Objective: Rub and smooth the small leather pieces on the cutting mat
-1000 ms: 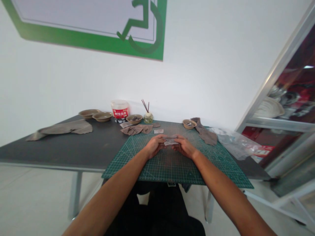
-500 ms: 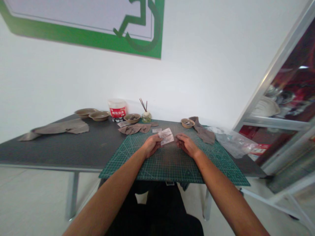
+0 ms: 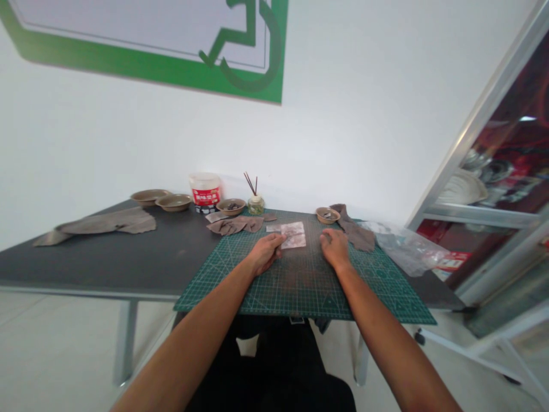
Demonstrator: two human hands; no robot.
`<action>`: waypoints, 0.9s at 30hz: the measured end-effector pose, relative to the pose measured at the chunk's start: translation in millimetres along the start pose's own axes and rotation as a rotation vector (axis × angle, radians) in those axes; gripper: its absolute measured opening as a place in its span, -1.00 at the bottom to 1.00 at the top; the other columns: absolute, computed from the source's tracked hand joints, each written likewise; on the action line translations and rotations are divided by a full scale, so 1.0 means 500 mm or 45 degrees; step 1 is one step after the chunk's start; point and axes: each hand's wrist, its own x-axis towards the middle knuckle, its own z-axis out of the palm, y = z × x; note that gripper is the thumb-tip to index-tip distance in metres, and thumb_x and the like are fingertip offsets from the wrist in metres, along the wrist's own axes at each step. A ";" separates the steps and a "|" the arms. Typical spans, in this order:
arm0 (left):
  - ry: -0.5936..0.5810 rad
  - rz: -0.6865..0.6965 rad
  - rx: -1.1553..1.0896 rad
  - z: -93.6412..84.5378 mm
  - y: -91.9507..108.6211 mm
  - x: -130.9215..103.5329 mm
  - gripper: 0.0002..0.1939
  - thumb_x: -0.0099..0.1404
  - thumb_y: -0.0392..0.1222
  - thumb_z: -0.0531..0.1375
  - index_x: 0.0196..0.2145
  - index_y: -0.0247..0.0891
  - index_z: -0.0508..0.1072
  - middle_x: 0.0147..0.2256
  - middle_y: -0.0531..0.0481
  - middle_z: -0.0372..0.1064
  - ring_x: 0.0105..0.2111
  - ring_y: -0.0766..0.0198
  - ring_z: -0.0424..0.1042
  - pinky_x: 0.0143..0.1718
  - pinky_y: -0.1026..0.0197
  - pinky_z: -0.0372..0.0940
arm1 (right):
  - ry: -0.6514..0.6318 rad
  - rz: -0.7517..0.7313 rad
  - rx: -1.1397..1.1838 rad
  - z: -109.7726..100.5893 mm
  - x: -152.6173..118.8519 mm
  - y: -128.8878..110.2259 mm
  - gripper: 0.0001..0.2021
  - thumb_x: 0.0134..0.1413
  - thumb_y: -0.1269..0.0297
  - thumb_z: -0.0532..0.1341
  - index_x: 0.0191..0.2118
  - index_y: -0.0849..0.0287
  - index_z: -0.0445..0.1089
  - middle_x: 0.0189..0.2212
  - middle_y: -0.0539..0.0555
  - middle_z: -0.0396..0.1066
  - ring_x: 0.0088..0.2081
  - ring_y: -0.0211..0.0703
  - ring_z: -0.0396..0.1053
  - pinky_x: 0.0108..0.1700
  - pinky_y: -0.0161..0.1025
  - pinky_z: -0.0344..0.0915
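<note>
Mat below, left hand pinches a probably light, bendable square, best edge-held; right hand curls, contents unclear

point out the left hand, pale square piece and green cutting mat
Left hand [image 3: 266, 253], head view, middle of the hand
Pale square piece [image 3: 294, 235], head view, upward face
Green cutting mat [image 3: 287, 293], head view, bare gridded surface

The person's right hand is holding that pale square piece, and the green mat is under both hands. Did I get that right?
Not quite: it's the left hand that holds the pale square piece. The head view shows the right hand apart from it. The green mat is under both hands, as you said.
</note>
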 end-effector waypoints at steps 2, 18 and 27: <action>-0.004 0.020 0.046 0.001 0.002 -0.001 -0.61 0.11 0.10 0.29 -0.48 -0.24 0.25 -0.65 0.18 0.14 -0.69 0.46 0.14 -0.64 0.35 0.04 | -0.052 -0.002 -0.106 0.009 -0.001 0.012 -0.77 0.06 0.23 0.18 -0.18 0.17 0.47 -0.14 0.17 0.37 0.00 -0.04 0.21 0.15 -0.09 0.00; 0.121 0.285 1.013 0.006 0.017 -0.022 -0.66 0.14 0.03 0.22 -0.59 -0.24 0.28 -0.60 0.14 0.20 -0.52 0.32 0.19 -0.47 0.28 0.01 | -0.285 -0.040 -0.370 0.014 0.007 0.038 -0.75 0.11 0.37 0.11 -0.13 0.12 0.48 -0.11 0.12 0.40 -0.02 -0.09 0.28 0.14 -0.12 0.11; 0.136 0.321 1.385 0.017 0.007 -0.031 -0.77 0.12 -0.08 0.18 -0.61 -0.22 0.33 -0.59 0.05 0.28 -0.39 0.19 0.31 -0.29 0.20 0.08 | -0.286 -0.024 -0.337 0.015 0.008 0.039 -0.76 0.12 0.37 0.11 -0.14 0.14 0.47 -0.09 0.12 0.39 -0.03 -0.11 0.28 0.14 -0.15 0.12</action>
